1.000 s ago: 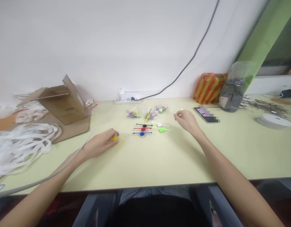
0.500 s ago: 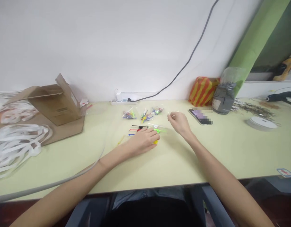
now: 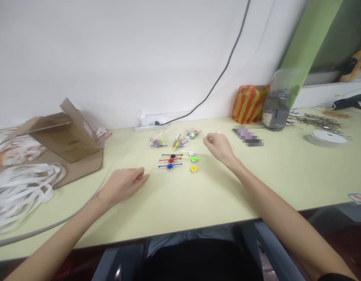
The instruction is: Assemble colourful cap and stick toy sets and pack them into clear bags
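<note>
left hand [image 3: 123, 184] loose on pale green tabletop [image 3: 180, 203], fingers relaxed, not clenched, fingertips just beside thin yellow stick [image 3: 151, 170]; hold on it unclear. right hand [image 3: 219, 148] raised, fingers curled together; anything pinched too small to make out, grip cannot be told. between hands: black disc rod [image 3: 172, 156], red disc rod [image 3: 171, 160], blue disc rod [image 3: 169, 166], green disc rod [image 3: 193, 159], separate yellow disc [image 3: 193, 169]. behind: three clear plastic bags [image 3: 157, 142] of small coloured parts, contents hard to separate. open cardboard box [image 3: 67, 136] at left, inside hidden by flaps.
</note>
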Available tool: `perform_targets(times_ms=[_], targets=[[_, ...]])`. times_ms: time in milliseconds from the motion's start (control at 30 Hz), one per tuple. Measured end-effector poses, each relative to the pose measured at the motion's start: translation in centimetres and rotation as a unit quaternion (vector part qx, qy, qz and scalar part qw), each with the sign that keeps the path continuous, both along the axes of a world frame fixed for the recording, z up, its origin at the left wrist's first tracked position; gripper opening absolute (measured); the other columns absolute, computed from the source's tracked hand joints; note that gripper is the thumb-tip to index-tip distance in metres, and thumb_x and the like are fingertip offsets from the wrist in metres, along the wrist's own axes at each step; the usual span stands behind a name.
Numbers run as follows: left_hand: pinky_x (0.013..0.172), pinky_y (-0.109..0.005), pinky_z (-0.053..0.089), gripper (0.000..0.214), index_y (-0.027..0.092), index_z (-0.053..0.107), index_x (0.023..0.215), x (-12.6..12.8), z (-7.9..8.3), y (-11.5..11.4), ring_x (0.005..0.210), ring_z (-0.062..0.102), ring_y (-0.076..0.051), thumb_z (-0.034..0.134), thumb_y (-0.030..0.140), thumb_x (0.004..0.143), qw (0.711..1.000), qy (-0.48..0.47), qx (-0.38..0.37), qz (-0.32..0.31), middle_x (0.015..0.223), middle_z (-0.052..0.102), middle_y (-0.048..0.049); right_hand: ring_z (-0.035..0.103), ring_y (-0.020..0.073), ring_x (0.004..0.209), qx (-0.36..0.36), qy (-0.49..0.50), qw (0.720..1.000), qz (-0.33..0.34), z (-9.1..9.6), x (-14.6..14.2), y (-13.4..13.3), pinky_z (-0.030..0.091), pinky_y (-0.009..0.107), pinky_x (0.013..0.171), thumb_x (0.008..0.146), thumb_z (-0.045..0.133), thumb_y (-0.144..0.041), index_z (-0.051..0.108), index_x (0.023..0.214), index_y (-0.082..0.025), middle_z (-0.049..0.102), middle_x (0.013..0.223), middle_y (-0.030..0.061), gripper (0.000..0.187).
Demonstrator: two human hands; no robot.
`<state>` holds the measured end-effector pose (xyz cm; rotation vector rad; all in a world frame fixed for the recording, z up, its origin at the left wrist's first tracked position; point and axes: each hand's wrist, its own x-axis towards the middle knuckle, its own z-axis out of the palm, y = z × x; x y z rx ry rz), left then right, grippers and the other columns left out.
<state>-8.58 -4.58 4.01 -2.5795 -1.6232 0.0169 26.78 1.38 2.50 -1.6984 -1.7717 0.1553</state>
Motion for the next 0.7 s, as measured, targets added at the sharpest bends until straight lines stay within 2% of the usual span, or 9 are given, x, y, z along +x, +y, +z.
perform_targets(times_ms=[100, 200, 333, 400, 433, 500, 567, 633, 700], targets=[[0.058, -0.031, 0.022, 0.044, 0.021, 0.047, 0.068, -0.9, -1.0, -0.1, 0.059, 0.056, -0.020, 0.039, 0.051, 0.099, 0.999, 0.044, -0.011, 0.010, 0.064, 0.060, -0.0043, 0.060, 0.0192, 0.069, -0.004, -0.013, 1.000, 0.001, -0.3, -0.1, 0.0, 0.031, 0.027, 0.062, 0.093, 0.047, -0.029, 0.066, 0.073, -0.018, 0.069, 0.073, 0.0080, 0.030], [0.058, -0.032, 0.023, 0.039, 0.020, 0.051, 0.072, -0.7, -1.6, 0.2, 0.063, 0.061, -0.022, 0.036, 0.042, 0.100, 0.998, 0.063, -0.010, -0.011, 0.070, 0.066, -0.0069, 0.058, 0.0187, 0.068, 0.003, -0.014, 1.000, 0.007, -0.3, 0.0, -0.1, 0.031, 0.027, 0.063, 0.094, 0.047, -0.031, 0.064, 0.070, -0.018, 0.067, 0.072, 0.0075, 0.031], [0.058, -0.032, 0.026, 0.034, 0.019, 0.055, 0.077, -1.5, -1.4, -0.2, 0.065, 0.063, -0.022, 0.036, 0.032, 0.101, 0.998, 0.064, 0.006, -0.029, 0.075, 0.068, -0.0076, 0.053, 0.0169, 0.063, 0.038, 0.016, 0.999, 0.005, 0.0, -0.2, -0.6, 0.028, 0.028, 0.061, 0.095, 0.046, -0.033, 0.060, 0.067, -0.018, 0.061, 0.066, 0.0056, 0.035], [0.056, -0.032, 0.024, 0.033, 0.019, 0.057, 0.080, -1.9, -1.1, -0.7, 0.063, 0.063, -0.021, 0.036, 0.032, 0.102, 0.997, 0.060, 0.054, -0.019, 0.073, 0.068, -0.0057, 0.048, 0.0152, 0.059, 0.051, 0.062, 0.996, 0.043, 0.4, -0.6, -1.0, 0.028, 0.027, 0.060, 0.095, 0.047, -0.037, 0.059, 0.066, -0.017, 0.057, 0.062, 0.0036, 0.037], [0.056, -0.031, 0.023, 0.032, 0.019, 0.058, 0.082, -1.8, -0.9, -0.9, 0.062, 0.062, -0.020, 0.037, 0.033, 0.103, 0.994, 0.052, 0.090, -0.023, 0.073, 0.067, -0.0047, 0.046, 0.0142, 0.057, 0.041, 0.096, 0.991, 0.087, 0.5, -0.9, -1.3, 0.028, 0.027, 0.058, 0.096, 0.048, -0.041, 0.059, 0.068, -0.017, 0.054, 0.060, 0.0022, 0.039], [0.055, -0.030, 0.024, 0.032, 0.019, 0.059, 0.085, -0.8, -0.4, -0.7, 0.062, 0.061, -0.017, 0.037, 0.033, 0.105, 0.982, 0.026, 0.174, -0.062, 0.073, 0.067, -0.0030, 0.042, 0.0124, 0.053, -0.022, 0.166, 0.962, 0.217, 0.8, -1.5, -1.9, 0.029, 0.026, 0.056, 0.098, 0.046, -0.052, 0.062, 0.074, -0.015, 0.049, 0.055, -0.0005, 0.046], [0.055, -0.029, 0.025, 0.031, 0.019, 0.059, 0.085, 1.6, 0.0, 0.2, 0.062, 0.059, -0.015, 0.039, 0.030, 0.105, 0.962, 0.005, 0.234, -0.139, 0.071, 0.065, -0.0018, 0.038, 0.0111, 0.048, -0.120, 0.214, 0.910, 0.334, 0.9, -2.1, -2.3, 0.029, 0.025, 0.052, 0.099, 0.037, -0.062, 0.065, 0.082, -0.014, 0.045, 0.051, -0.0024, 0.058], [0.055, -0.029, 0.026, 0.030, 0.018, 0.058, 0.082, 4.7, 0.3, 1.8, 0.059, 0.056, -0.013, 0.039, 0.024, 0.105, 0.936, 0.007, 0.266, -0.229, 0.067, 0.062, -0.0005, 0.034, 0.0099, 0.044, -0.192, 0.245, 0.871, 0.381, 0.8, -2.3, -2.4, 0.026, 0.024, 0.048, 0.099, 0.028, -0.068, 0.064, 0.084, -0.013, 0.044, 0.047, -0.0032, 0.068], [0.054, -0.030, 0.026, 0.031, 0.017, 0.056, 0.078, 7.9, 0.3, 3.3, 0.058, 0.053, -0.013, 0.040, 0.020, 0.104, 0.910, 0.018, 0.279, -0.307, 0.066, 0.060, -0.0007, 0.030, 0.0083, 0.043, -0.209, 0.271, 0.860, 0.380, 0.7, -2.0, -2.1, 0.021, 0.023, 0.046, 0.098, 0.031, -0.070, 0.057, 0.075, -0.015, 0.041, 0.046, -0.0042, 0.065]])
